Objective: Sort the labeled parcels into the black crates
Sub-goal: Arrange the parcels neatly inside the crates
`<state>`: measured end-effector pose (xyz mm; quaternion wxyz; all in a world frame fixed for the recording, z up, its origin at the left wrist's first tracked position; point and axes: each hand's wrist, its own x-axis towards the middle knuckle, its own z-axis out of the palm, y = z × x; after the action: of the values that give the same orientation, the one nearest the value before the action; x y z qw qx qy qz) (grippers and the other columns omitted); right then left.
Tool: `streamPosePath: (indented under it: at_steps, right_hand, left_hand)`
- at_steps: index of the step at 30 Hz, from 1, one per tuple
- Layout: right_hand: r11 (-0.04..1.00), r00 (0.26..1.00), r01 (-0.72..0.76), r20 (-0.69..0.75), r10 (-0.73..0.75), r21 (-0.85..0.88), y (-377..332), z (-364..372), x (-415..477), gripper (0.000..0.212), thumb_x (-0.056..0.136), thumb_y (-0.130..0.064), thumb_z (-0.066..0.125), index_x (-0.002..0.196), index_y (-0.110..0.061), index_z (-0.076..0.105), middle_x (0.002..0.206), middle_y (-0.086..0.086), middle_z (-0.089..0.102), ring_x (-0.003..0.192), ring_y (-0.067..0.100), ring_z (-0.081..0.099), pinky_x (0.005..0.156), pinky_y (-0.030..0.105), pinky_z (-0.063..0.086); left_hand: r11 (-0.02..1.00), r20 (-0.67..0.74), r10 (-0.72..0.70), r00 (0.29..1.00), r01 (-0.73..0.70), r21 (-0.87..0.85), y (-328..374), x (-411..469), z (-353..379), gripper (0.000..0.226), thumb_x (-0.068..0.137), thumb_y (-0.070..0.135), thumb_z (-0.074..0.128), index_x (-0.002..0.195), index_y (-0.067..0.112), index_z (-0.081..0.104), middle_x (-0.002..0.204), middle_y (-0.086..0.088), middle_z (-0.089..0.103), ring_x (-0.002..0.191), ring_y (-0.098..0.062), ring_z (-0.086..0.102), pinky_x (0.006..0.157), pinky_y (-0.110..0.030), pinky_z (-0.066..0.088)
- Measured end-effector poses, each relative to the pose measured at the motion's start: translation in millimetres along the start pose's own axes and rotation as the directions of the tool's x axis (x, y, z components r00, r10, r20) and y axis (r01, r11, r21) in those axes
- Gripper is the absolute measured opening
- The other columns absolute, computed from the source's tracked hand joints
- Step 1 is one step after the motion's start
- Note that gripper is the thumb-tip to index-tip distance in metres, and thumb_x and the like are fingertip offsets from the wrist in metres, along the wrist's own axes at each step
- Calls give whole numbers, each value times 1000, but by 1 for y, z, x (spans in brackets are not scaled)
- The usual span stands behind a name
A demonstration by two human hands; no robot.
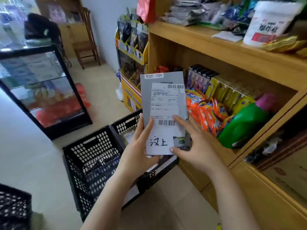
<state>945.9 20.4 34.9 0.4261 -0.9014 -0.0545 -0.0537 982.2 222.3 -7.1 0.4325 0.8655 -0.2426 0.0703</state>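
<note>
I hold a flat grey parcel upright in front of me, its white shipping label and a handwritten paper slip facing me. My left hand grips its lower left edge, thumb on the front. My right hand holds the lower right edge, with index finger and thumb lying on the label. Below the parcel on the floor stand two black perforated crates: one to the left looks empty, and another behind my hands holds some white-labelled parcels, mostly hidden.
A wooden shelf unit with snack packs and a green bottle rises at the right. A glass display case stands left, a yellow snack rack and a wooden chair behind. A third black crate sits bottom left.
</note>
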Motion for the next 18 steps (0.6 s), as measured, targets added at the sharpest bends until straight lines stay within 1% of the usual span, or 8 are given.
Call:
streamPosePath:
  at_steps: [2, 3, 6, 9, 10, 14, 15, 18]
  right_hand:
    - [999, 999, 1, 40, -3, 32, 6, 8, 25, 88, 77, -17, 80, 142, -53, 33, 160, -21, 4, 121, -36, 6, 95, -7, 22]
    - [998, 998, -9, 57, 6, 57, 10, 12, 38, 88, 77, -16, 79, 142, -54, 33, 160, -22, 4, 132, -25, 11, 105, 5, 26]
    - [994, 992, -51, 123, 39, 94, 25, 21, 74, 88, 78, -14, 79, 141, -55, 34, 159, -24, 4, 144, -3, 16, 113, 26, 32]
    - [991, 982, -82, 181, 62, 104, 54, 30, 111, 88, 77, -12, 78, 140, -55, 35, 159, -23, 5, 143, -1, 19, 113, 29, 35]
    - [991, 978, -84, 201, 62, 107, 67, 34, 126, 88, 77, -11, 78, 140, -54, 36, 159, -22, 7, 144, 0, 19, 113, 28, 35]
    - [991, 938, -107, 339, 73, 84, 123, 54, 185, 86, 75, -8, 78, 142, -44, 39, 159, -15, 12, 140, -4, 21, 100, 1, 29]
    - [989, 918, -122, 388, 82, 81, 138, 60, 200, 85, 75, -9, 78, 143, -43, 38, 159, -15, 12, 140, -5, 22, 99, 0, 29]
    - [985, 852, -160, 513, 102, 70, 188, 85, 242, 84, 77, -13, 78, 144, -42, 36, 159, -18, 11, 141, -2, 23, 110, 22, 36]
  left_hand:
    - [999, 13, -44, 999, 44, 3, -17, 13, -1, 111, 74, 25, 82, 152, 43, 6, 161, 16, -12, 136, 21, 0, 86, -40, 56]
    - [998, 19, -67, 998, 67, -3, -25, 19, -1, 112, 74, 23, 82, 152, 43, 5, 160, 17, -14, 135, 23, -2, 85, -41, 56]
    - [988, 29, -131, 991, 133, -73, -47, 40, 7, 112, 75, 19, 82, 152, 40, 4, 160, 18, -13, 137, 20, -7, 91, -37, 54]
    - [956, 55, -207, 977, 213, -202, -73, 60, 24, 114, 73, 20, 84, 151, 49, 6, 157, 28, -12, 148, -5, 9, 97, -37, 53]
    - [942, 54, -238, 970, 244, -229, -83, 67, 32, 113, 73, 22, 85, 150, 49, 8, 157, 29, -10, 148, -7, 12, 101, -39, 50]
    - [843, 16, -419, 908, 395, -365, -121, 93, 66, 90, 78, 38, 74, 151, 39, 21, 160, 22, 5, 143, 7, 17, 109, -39, 43]
    - [810, 8, -470, 882, 435, -392, -132, 100, 76, 86, 79, 39, 70, 151, 38, 23, 159, 23, 8, 142, 7, 20, 108, -40, 43]
    - [718, -28, -622, 782, 556, -419, -173, 119, 115, 77, 86, 30, 68, 148, 42, 25, 157, 27, 11, 142, 5, 22, 107, -38, 44]
